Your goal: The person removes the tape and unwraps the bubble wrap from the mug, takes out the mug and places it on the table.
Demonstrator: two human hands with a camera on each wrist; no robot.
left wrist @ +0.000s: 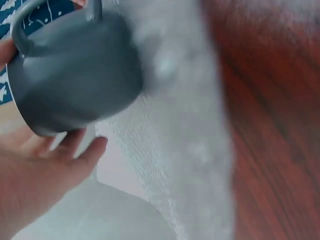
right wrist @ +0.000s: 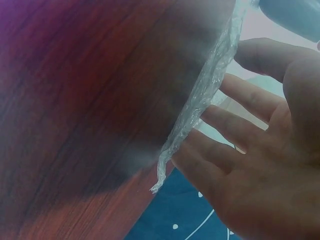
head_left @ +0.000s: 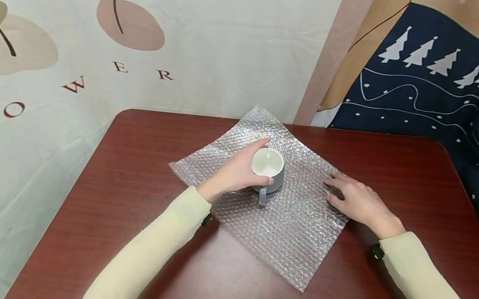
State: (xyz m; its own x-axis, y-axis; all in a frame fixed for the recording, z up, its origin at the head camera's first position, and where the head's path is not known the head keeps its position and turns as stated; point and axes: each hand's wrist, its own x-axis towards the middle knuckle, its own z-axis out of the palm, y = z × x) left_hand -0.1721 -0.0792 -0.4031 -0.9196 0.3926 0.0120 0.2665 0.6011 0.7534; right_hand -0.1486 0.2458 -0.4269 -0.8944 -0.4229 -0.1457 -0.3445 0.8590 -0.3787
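Note:
A grey mug [head_left: 278,178] with a white inside stands upright near the middle of a sheet of bubble wrap [head_left: 287,234], its handle toward the near side. My left hand [head_left: 238,168] grips the mug from the left, with the thumb by the handle and the fingers around the far side. In the left wrist view the mug [left wrist: 75,75] fills the upper left, beside the curved fingers. At the right corner of the sheet, my right hand [head_left: 357,201] touches the bubble wrap with fairly straight, spread fingers. The right wrist view shows those fingertips along the wrap's edge [right wrist: 200,95].
The sheet lies turned cornerwise on a dark red wooden table [head_left: 118,214], its far corner reaching past the table's back edge. A pale printed cloth [head_left: 237,40] hangs behind, and a dark blue cloth with white trees [head_left: 438,96] hangs at the right.

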